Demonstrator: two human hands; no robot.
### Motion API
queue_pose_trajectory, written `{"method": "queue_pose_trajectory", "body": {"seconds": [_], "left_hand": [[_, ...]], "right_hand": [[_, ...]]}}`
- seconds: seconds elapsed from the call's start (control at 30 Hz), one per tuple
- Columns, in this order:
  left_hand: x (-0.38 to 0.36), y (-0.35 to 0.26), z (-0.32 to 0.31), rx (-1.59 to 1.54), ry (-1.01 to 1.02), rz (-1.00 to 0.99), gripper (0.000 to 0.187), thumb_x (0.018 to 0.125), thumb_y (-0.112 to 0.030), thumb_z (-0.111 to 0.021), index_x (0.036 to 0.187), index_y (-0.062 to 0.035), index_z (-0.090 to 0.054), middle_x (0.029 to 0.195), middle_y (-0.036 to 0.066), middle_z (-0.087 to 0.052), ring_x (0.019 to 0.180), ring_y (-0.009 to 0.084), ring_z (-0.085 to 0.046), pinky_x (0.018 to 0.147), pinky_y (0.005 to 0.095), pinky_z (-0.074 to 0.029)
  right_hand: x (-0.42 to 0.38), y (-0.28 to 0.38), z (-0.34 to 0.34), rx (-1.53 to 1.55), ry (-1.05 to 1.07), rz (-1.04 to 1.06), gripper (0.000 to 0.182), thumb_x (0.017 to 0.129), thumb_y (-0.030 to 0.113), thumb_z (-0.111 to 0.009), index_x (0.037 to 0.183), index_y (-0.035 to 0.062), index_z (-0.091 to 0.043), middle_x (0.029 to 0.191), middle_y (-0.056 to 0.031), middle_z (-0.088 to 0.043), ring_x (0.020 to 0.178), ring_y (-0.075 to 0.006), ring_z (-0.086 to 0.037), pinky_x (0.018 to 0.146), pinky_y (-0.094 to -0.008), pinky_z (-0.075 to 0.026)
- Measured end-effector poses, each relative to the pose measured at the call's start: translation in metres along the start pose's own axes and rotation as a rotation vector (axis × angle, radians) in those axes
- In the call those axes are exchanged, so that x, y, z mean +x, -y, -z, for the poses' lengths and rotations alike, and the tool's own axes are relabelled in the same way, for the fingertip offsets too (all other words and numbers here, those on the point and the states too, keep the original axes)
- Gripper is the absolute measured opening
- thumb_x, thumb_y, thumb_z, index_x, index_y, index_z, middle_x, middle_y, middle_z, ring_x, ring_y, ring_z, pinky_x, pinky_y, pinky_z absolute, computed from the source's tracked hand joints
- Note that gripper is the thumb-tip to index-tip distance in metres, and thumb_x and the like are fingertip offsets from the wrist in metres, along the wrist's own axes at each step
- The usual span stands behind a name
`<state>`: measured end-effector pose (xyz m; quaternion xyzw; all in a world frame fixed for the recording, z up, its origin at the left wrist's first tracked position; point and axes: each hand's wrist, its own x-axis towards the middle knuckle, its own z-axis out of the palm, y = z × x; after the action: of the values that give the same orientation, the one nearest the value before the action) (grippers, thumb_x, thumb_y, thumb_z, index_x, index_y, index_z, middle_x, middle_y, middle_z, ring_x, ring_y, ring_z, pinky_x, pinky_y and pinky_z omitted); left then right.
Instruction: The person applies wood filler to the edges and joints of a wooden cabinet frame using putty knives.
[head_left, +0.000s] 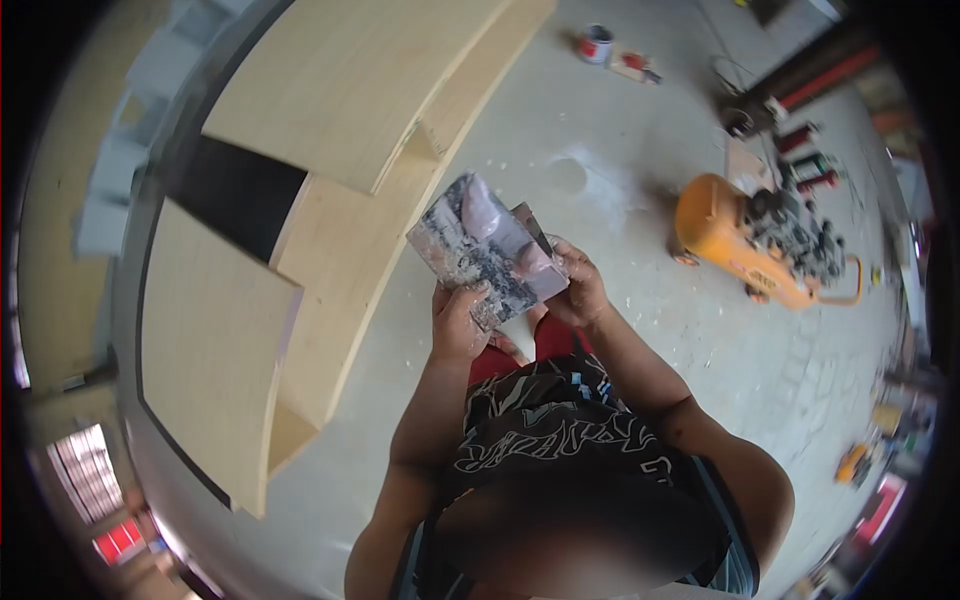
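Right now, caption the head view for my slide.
Both hands hold a putty-smeared board beside a plywood cabinet.

Wooden shelf unit (330,200) stands close on the left, blocking that side. Bare concrete floor (620,180) is open ahead & to the right. Orange compressor (745,245) sits well apart on the right w/ tools (805,165) behind it; small can (596,43) far ahead. Clutter (880,470) lines the right edge.
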<state>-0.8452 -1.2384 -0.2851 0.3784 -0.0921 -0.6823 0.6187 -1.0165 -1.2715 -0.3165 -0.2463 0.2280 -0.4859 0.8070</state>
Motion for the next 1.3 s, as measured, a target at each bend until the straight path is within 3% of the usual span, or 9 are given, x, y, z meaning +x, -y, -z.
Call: {"method": "queue_pose_trajectory", "body": {"seconds": [0.23, 0.47, 0.7, 0.87, 0.93, 0.97, 1.03, 1.17, 1.3], "left_hand": [[0.067, 0.052, 0.091, 0.063, -0.065, -0.055, 0.048, 0.072, 0.004, -0.050, 0.119, 0.0064, -0.043, 0.109, 0.015, -0.056, 0.098, 0.0247, -0.058, 0.085, 0.0363, -0.048], [0.135, 0.079, 0.209, 0.220, -0.312, -0.743, 0.038, 0.074, 0.007, -0.050, 0.112, 0.0065, -0.048, 0.104, 0.013, -0.058, 0.097, 0.0205, -0.057, 0.085, 0.0348, -0.046], [0.174, 0.117, 0.266, 0.610, -0.424, -1.011, 0.027, 0.079, 0.001, -0.053, 0.106, 0.0046, -0.051, 0.100, 0.008, -0.059, 0.087, 0.0129, -0.054, 0.079, 0.0260, -0.042], [0.171, 0.136, 0.300, 0.430, -0.570, -1.171, 0.032, 0.077, 0.002, -0.051, 0.109, 0.0061, -0.051, 0.098, 0.011, -0.060, 0.088, 0.0172, -0.058, 0.078, 0.0290, -0.046], [0.162, 0.129, 0.318, 0.303, -0.613, -1.182, 0.040, 0.075, 0.002, -0.051, 0.114, 0.0063, -0.047, 0.102, 0.014, -0.058, 0.089, 0.0217, -0.059, 0.078, 0.0332, -0.048], [0.156, 0.124, 0.321, 0.249, -0.608, -1.199, 0.044, 0.073, 0.002, -0.051, 0.116, 0.0066, -0.044, 0.104, 0.016, -0.057, 0.089, 0.0240, -0.060, 0.078, 0.0356, -0.049], [0.153, 0.126, 0.324, 0.156, -0.564, -1.199, 0.046, 0.073, 0.002, -0.051, 0.118, 0.0065, -0.042, 0.105, 0.016, -0.056, 0.090, 0.0251, -0.060, 0.078, 0.0370, -0.049], [0.172, 0.160, 0.386, -0.158, -0.423, -1.030, 0.047, 0.072, -0.002, -0.051, 0.118, 0.0049, -0.042, 0.103, 0.015, -0.057, 0.088, 0.0265, -0.061, 0.074, 0.0384, -0.051], [0.196, 0.205, 0.439, -0.175, -0.347, -0.782, 0.043, 0.072, -0.005, -0.051, 0.114, 0.0020, -0.045, 0.099, 0.013, -0.059, 0.085, 0.0256, -0.062, 0.070, 0.0372, -0.053]], "right_hand": [[0.100, -0.051, 0.120, -0.056, 0.151, -0.426, 0.054, 0.069, 0.002, -0.063, 0.120, 0.0015, -0.049, 0.117, -0.0178, -0.053, 0.110, -0.0273, -0.052, 0.098, -0.0392, -0.040], [0.197, -0.095, 0.173, -1.158, 0.475, 0.312, 0.050, 0.058, -0.008, -0.066, 0.107, 0.0026, -0.062, 0.125, -0.0175, -0.052, 0.119, -0.0299, -0.047, 0.097, -0.0390, -0.038], [0.233, -0.167, 0.160, -1.389, 0.851, 0.784, 0.046, 0.053, 0.005, -0.068, 0.099, 0.0050, -0.065, 0.115, -0.0174, -0.058, 0.103, -0.0380, -0.053, 0.088, -0.0432, -0.042], [0.227, -0.195, 0.181, -1.380, 1.089, 0.906, 0.045, 0.057, 0.011, -0.069, 0.101, 0.0036, -0.063, 0.112, -0.0189, -0.058, 0.101, -0.0366, -0.056, 0.089, -0.0436, -0.042], [0.232, -0.194, 0.188, -0.945, 1.055, 0.285, 0.048, 0.065, 0.018, -0.069, 0.109, -0.0004, -0.060, 0.112, -0.0228, -0.057, 0.106, -0.0376, -0.055, 0.087, -0.0439, -0.045], [0.230, -0.181, 0.173, -0.955, 1.052, 0.324, 0.048, 0.065, 0.018, -0.069, 0.109, -0.0004, -0.060, 0.112, -0.0228, -0.057, 0.106, -0.0376, -0.055, 0.087, -0.0439, -0.045], [0.233, -0.151, 0.149, -0.771, 0.488, -0.188, 0.059, 0.074, 0.028, -0.062, 0.120, -0.0054, -0.049, 0.115, -0.0270, -0.054, 0.110, -0.0412, -0.051, 0.085, -0.0455, -0.048], [0.278, -0.127, 0.141, 0.020, 0.922, -0.212, 0.068, 0.082, 0.035, -0.049, 0.131, -0.0086, -0.032, 0.122, -0.0286, -0.047, 0.110, -0.0455, -0.049, 0.084, -0.0497, -0.048], [0.274, -0.116, 0.131, -0.130, 0.851, 0.055, 0.058, 0.081, 0.029, -0.053, 0.126, -0.0060, -0.042, 0.119, -0.0205, -0.053, 0.103, -0.0350, -0.056, 0.086, -0.0437, -0.045]]}}
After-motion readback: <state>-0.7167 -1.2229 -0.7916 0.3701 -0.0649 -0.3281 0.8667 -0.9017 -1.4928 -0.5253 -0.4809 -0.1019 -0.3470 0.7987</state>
